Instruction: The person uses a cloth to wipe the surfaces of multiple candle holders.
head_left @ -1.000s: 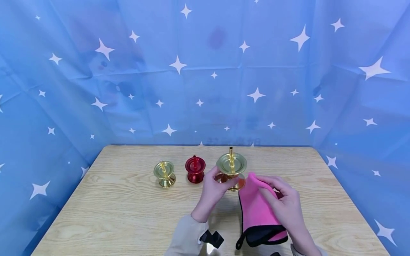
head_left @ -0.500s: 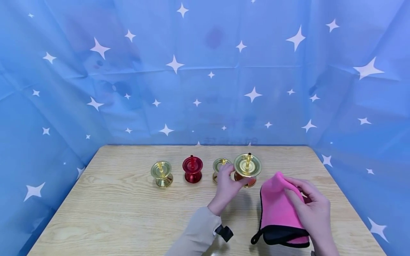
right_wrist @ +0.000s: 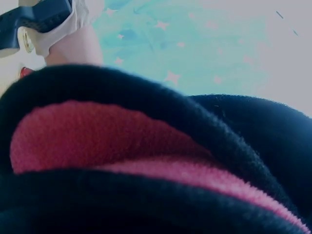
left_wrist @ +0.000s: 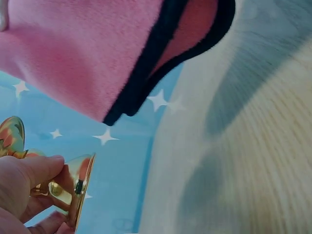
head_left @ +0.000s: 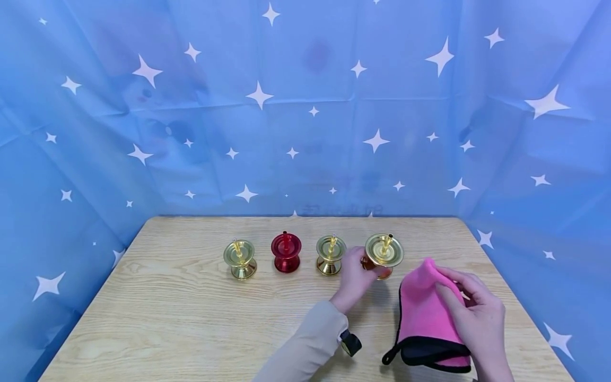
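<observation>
My left hand [head_left: 355,276] grips a gold candle holder [head_left: 384,257] by its narrow waist, at the right end of a row of similar holders. Its central tube leans a little to the right in the head view. In the left wrist view, thumb and fingers wrap that candle holder [left_wrist: 78,183], and its flared base shows. To the right, my right hand [head_left: 477,315] pinches the top of a pink cloth [head_left: 427,307] with black edging and a black hanging loop. The folded cloth [right_wrist: 97,131] fills most of the right wrist view, hiding the right fingers there.
Left of the held one stand a small gold candle holder [head_left: 330,254], a red candle holder [head_left: 286,252] and another gold candle holder [head_left: 240,259] on the wooden table [head_left: 181,318]. A blue star-patterned curtain [head_left: 305,132] surrounds the table's back and sides.
My left hand has carried the gold candle holder to the right, uncovering the small gold one behind it. My right hand has moved right with the cloth. The head view has shifted slightly.
</observation>
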The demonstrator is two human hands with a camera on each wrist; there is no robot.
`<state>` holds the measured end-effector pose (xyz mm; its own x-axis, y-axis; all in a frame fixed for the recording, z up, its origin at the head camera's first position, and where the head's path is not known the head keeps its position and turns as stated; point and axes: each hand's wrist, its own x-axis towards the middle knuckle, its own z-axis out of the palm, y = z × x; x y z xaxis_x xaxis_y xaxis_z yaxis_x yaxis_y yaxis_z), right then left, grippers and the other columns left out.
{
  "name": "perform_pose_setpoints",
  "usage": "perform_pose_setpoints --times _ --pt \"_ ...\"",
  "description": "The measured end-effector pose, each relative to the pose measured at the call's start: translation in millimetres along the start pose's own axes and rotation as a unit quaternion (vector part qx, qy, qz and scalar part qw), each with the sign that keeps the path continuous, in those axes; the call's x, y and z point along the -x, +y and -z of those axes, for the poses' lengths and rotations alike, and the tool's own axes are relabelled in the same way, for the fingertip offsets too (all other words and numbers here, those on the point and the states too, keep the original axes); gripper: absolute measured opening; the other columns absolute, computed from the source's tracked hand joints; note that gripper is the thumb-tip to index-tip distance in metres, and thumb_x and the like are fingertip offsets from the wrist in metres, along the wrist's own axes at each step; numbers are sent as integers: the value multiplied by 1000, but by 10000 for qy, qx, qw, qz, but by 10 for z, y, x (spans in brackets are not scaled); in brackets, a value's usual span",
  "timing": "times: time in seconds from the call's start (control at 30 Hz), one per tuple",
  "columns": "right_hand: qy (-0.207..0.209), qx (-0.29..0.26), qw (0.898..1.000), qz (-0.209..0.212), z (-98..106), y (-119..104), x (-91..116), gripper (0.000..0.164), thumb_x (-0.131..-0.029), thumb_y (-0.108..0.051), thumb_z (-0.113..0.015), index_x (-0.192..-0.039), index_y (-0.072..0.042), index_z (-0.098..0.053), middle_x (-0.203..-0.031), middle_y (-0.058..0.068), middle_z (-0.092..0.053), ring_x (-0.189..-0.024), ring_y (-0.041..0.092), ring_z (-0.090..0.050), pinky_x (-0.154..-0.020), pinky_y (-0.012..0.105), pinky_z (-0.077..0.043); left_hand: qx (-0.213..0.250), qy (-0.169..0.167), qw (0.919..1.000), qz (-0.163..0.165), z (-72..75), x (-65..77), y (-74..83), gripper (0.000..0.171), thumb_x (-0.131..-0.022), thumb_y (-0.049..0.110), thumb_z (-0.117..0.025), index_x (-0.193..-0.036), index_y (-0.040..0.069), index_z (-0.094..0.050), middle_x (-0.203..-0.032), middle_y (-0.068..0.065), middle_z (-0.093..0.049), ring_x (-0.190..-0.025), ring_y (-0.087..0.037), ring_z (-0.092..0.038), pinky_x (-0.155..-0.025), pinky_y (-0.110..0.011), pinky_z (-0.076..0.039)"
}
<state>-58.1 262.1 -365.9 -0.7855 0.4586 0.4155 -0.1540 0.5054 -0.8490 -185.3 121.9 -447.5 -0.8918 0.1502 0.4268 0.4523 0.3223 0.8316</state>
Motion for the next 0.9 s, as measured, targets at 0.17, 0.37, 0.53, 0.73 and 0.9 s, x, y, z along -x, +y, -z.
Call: perform_pose_setpoints --times 0.17,0.37,0.53,0.73,0.9 --pt "114 317 9990 -297 19 0 7 25 -81 0 -70 -106 -2 -70 -88 -18 -64 -75 -1 -56 -51 12 -41 -155 -54 9994 305 -127 -17 -68 18 -67 17 -83 -78 13 -69 -71 8 -61 -73 -5 -52 -70 -18 -40" --pt "101 290 9987 -398 39 33 5 26 -81 -1 -70 -107 -2 -70 -87 -18 -64 -73 -1 -55 -50 13 -42 9 -7 9982 594 -221 -26 -146 18 -68 14 -82 -81 11 -70 -75 4 -65 -75 -9 -58 -72 -19 -44" --pt "139 291 9983 -476 43 44 1 26 -81 0 -70 -107 -2 -70 -86 -18 -64 -71 0 -55 -49 13 -42 46 108 9984 551 -305 -24 -264 17 -66 9 -82 -78 8 -69 -73 2 -65 -70 -7 -58 -65 -14 -44" --pt "153 291 9990 -304 44 89 -7 25 -81 2 -69 -105 0 -70 -85 -19 -63 -71 -1 -55 -50 12 -41 -353 248 9984 369 -357 -14 -358 17 -65 11 -82 -72 8 -67 -68 2 -63 -69 -9 -54 -66 -17 -42" --pt "203 290 9984 -432 39 111 -20 26 -80 3 -69 -106 0 -70 -84 -20 -63 -70 -1 -54 -50 11 -42 -423 166 9976 530 -412 -28 -419 17 -65 12 -82 -72 9 -67 -68 4 -62 -69 -8 -54 -65 -17 -43"
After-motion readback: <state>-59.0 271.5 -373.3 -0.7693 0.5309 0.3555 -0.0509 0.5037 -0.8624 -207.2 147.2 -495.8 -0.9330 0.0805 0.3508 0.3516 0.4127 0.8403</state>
